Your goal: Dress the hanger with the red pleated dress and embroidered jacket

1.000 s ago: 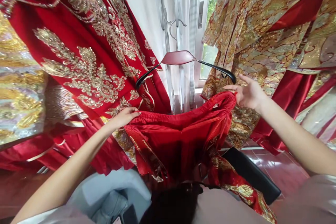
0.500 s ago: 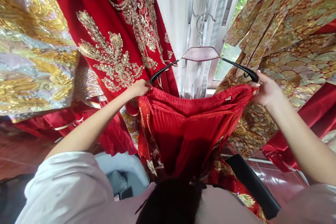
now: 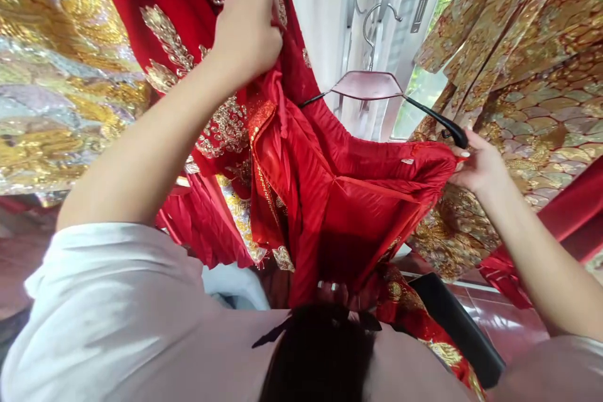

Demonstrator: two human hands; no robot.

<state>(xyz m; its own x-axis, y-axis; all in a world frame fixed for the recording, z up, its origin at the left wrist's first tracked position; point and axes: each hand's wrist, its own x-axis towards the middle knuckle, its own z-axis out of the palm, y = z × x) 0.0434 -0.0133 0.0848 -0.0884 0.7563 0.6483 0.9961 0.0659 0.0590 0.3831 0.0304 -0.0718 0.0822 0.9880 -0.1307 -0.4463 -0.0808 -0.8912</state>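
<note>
A red pleated skirt (image 3: 358,201) with gold trim hangs open between my two hands. My left hand (image 3: 247,28) is raised high and closed on the skirt's left waistband edge. My right hand (image 3: 475,163) grips the right end of the waistband, just under the black tip of a hanger (image 3: 377,85). The hanger has a dark red centre, black arms and a metal hook, and hangs in front of the window. The skirt's left side rises steeply to my left hand and covers the hanger's left arm.
A red robe with gold embroidery (image 3: 188,31) hangs at the left, beside a gold brocade garment (image 3: 51,88). More gold and red garments (image 3: 532,75) hang at the right. A white curtain and window (image 3: 414,25) stand behind. A black object (image 3: 461,333) lies on the red floor.
My left hand has lifted its end of the skirt waistband far upward, above the hanger. My right hand has stayed at the hanger's right tip with the other end.
</note>
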